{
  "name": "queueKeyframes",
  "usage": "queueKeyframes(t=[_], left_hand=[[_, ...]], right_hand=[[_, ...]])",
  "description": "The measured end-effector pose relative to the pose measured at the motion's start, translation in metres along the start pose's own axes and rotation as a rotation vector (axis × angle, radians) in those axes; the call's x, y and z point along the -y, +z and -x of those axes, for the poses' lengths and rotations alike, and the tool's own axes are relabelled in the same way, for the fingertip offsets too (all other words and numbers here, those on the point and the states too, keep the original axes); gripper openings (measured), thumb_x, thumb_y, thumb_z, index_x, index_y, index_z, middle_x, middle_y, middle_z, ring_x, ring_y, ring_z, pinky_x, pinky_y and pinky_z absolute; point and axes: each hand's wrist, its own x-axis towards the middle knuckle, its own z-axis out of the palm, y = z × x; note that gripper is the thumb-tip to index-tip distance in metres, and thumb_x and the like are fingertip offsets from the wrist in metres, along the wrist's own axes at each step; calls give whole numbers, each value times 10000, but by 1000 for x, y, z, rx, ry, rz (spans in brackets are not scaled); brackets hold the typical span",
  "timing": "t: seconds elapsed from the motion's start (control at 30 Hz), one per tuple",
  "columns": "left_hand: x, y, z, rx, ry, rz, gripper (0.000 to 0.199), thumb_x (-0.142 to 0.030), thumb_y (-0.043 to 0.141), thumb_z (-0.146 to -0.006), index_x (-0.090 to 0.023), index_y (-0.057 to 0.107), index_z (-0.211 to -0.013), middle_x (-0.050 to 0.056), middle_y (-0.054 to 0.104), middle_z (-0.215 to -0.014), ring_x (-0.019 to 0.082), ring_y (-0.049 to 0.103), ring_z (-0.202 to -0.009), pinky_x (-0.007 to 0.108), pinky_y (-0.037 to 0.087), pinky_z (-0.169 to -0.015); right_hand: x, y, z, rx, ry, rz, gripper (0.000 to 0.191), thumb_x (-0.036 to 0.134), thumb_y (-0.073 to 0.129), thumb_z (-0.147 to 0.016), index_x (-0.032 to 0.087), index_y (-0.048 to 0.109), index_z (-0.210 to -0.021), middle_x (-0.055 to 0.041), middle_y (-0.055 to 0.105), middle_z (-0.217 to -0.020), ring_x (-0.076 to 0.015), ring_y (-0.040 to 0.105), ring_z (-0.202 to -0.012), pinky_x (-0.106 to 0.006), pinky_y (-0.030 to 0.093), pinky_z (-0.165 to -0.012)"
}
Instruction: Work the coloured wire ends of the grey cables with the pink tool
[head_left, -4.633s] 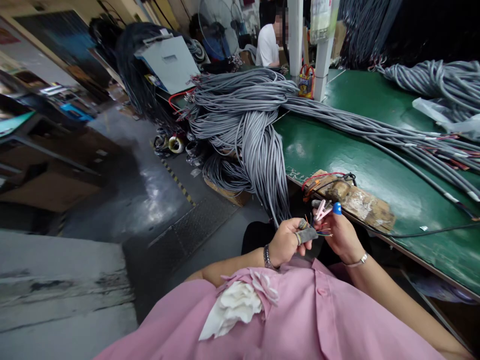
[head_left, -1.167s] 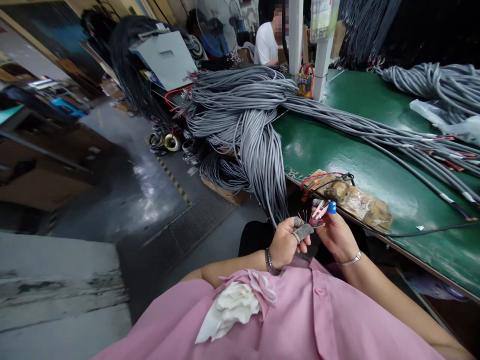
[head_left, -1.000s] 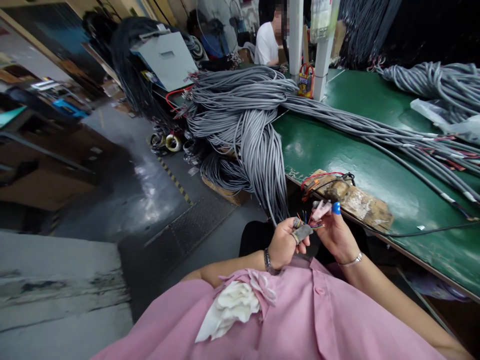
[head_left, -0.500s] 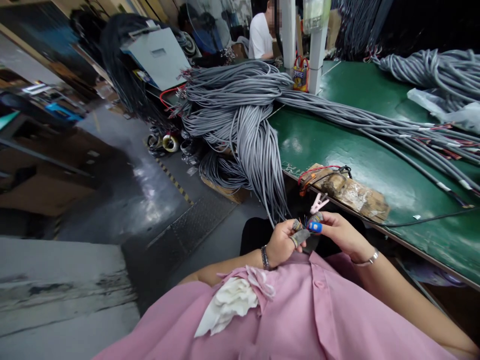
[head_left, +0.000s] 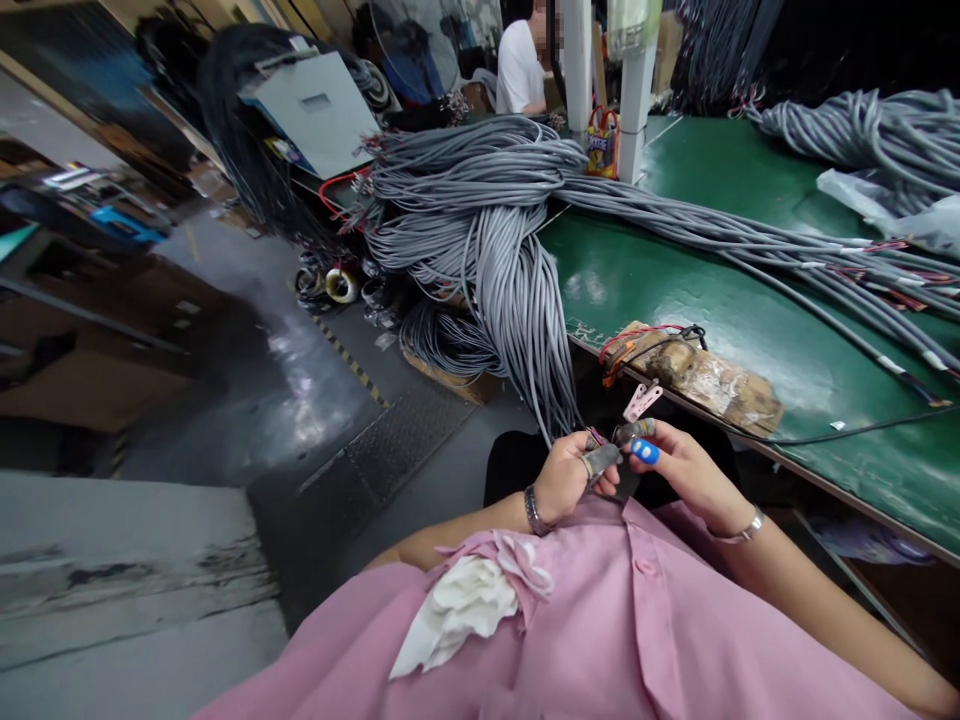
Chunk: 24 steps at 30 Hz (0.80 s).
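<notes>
My left hand (head_left: 564, 478) is closed around the end of a grey cable, with thin coloured wires (head_left: 596, 437) poking out by the thumb. Grey coverings wrap its thumb and forefinger. Beside it, my right hand (head_left: 694, 475) pinches at thin dark wire strands (head_left: 621, 437), small and partly covered by the fingers. Its thumb wears a blue cover (head_left: 645, 451). Just beyond the fingertips, a pink clothespin (head_left: 643, 402) sticks out near the table edge. From a large bundle of grey cables (head_left: 517, 290), lengths hang down toward my left hand.
On the green table (head_left: 667, 260) lies a worn wooden block (head_left: 705, 380) with red and black leads. Stripped cable ends (head_left: 885, 275) stretch to the right, near another cable coil (head_left: 862, 130). A white post (head_left: 634, 130) rises at the back, and a person in white (head_left: 520, 68) sits beyond.
My right hand has drawn slightly right, opening a small gap between the two hands' fingertips. My left hand keeps its grip on the cable. The view has shifted a little.
</notes>
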Motion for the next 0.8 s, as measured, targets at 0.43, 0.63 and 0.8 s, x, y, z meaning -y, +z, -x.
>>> queueKeyframes(t=[0.43, 0.63, 0.8], left_hand=[[-1, -7, 5, 105, 50, -61, 361, -460, 708, -723, -111, 619, -708, 50, 658, -634, 125, 618, -542, 230, 491, -547], [9, -4, 0, -73, 36, 122, 325, -433, 682, -746, -123, 585, -757, 44, 659, -616, 135, 606, -472, 221, 456, -442], [9, 0, -5, -129, 54, 191, 326, -434, 679, -744, -132, 559, -757, 43, 660, -603, 130, 587, -443, 208, 424, -395]], right_hand=[[-5, 24, -5, -101, 75, -66, 227, 383, 711, -754, 178, 612, -757, 2, 593, -601, -117, 486, -529, -251, 384, -503], [-10, 20, -7, -170, 45, -12, 236, 383, 715, -757, 173, 611, -738, 16, 557, -607, -104, 443, -555, -239, 366, -517], [-3, 26, -4, -156, -17, -43, 205, 362, 697, -782, 190, 599, -732, 1, 599, -635, -123, 492, -578, -260, 399, -555]])
